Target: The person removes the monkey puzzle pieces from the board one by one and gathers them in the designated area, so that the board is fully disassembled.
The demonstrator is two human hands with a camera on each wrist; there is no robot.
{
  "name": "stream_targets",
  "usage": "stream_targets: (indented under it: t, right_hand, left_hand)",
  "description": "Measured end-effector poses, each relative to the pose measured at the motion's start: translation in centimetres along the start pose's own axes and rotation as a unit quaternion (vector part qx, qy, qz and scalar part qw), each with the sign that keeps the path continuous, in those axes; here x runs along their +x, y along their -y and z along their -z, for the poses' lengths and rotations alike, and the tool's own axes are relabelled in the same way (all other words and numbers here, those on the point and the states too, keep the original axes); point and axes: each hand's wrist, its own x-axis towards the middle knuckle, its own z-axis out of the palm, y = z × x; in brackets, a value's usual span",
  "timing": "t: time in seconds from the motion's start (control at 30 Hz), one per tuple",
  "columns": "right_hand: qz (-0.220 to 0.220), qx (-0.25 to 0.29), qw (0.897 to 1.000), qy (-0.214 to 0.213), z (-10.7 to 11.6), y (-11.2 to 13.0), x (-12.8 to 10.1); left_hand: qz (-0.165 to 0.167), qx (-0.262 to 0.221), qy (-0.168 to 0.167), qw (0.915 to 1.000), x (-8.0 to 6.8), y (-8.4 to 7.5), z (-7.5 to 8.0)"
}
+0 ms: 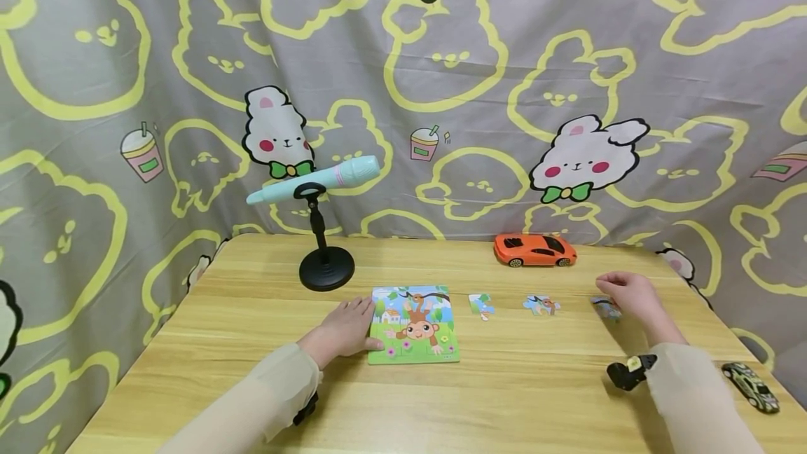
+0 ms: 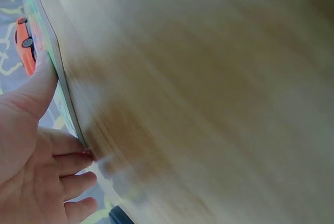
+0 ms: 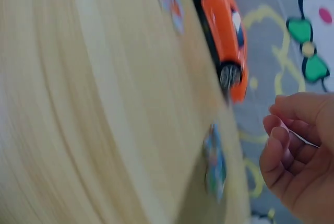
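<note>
Left hand [image 1: 343,331] lies flat on desk [image 1: 252,384], fingers straight, touching left edge of monkey puzzle board [image 1: 414,326]. Right hand [image 1: 630,298] hovers over rightmost loose puzzle piece [image 1: 607,309], fingers loosely curled; cannot tell if it touches piece. Two more loose pieces [image 1: 482,305] and [image 1: 541,305] lie in row between board and right hand. Orange toy car [image 1: 534,250] stands behind pieces, near curtain. Green toy car [image 1: 750,387] at right desk edge. Blue toy microphone [image 1: 315,179] rests on black stand [image 1: 325,268], behind left hand.

My left hand [image 1: 343,331] lay flat, fingers extended. My right hand [image 1: 630,296] hovered, fingers loosely curled, gripping nothing.
</note>
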Motion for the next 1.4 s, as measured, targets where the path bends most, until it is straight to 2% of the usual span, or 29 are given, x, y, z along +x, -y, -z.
stream_targets:
  t: [0.2,0.43,0.67,0.9,1.27,1.4]
  right_hand:
    - [0.044,0.027,0.999,0.008,-2.1,3.8,-0.3]
    - [0.119,0.026,0.992,0.021,-5.4,8.2,-0.4]
    - [0.186,0.032,0.980,0.055,-9.6,12.0,-0.6]
    - [0.264,0.035,0.958,0.104,-14.1,15.6,-1.6]
    - [0.287,0.004,0.935,0.208,-20.2,18.8,-2.4]
    - [0.299,-0.015,0.928,0.222,-21.5,19.3,-2.2]
  left_hand:
    - [0.000,0.006,-0.001,1.0000,0.0,0.0,0.0]
    - [0.000,0.007,0.000,1.0000,0.0,0.0,0.0]
    - [-0.003,0.014,-0.003,0.9999,0.0,0.1,0.0]
    - [-0.003,0.014,-0.003,0.9999,0.0,0.1,-0.1]
    - [-0.002,0.013,-0.005,0.9999,0.0,0.1,0.0]
    - [-0.002,0.009,-0.006,0.9999,0.1,0.2,-0.1]
